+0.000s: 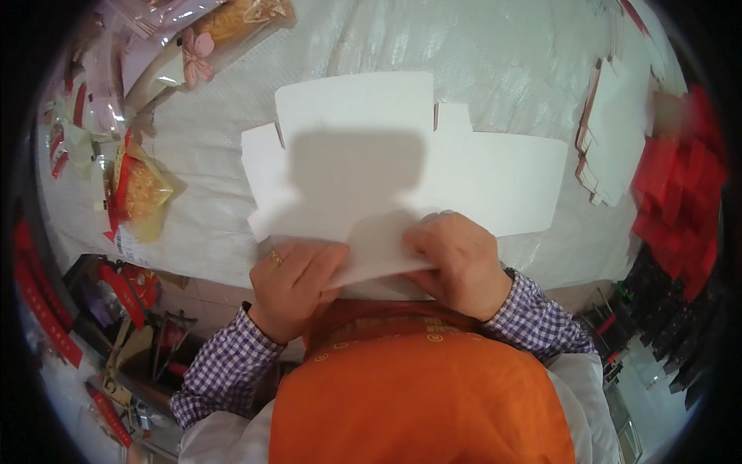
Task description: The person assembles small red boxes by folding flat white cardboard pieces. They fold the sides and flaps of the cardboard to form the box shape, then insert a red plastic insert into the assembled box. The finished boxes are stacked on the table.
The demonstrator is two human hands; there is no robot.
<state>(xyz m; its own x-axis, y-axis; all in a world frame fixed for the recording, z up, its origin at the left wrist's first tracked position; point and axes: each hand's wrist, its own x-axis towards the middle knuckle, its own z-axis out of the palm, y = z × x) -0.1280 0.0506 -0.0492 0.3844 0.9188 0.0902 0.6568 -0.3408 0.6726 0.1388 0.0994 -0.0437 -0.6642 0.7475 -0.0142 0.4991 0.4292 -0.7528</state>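
Note:
A white die-cut cardboard box blank point(495, 174) lies unfolded, plain side up, on the table in front of me. Its near flap is bent upward between my hands. My left hand point(294, 282), with a ring on one finger, pinches the left part of that flap. At the flap's right part, my right hand point(457, 259) has its fingers curled and closed on the cardboard. A shadow falls across the middle of the blank. The thumbs are partly hidden.
Clear-wrapped yellow snacks point(139, 189) and other packets lie at the left on the whitish table cover point(209, 178). A stack of flat white box blanks point(618, 131) stands at the right, beside red packaging point(680, 178). My orange apron point(417, 394) borders the near edge.

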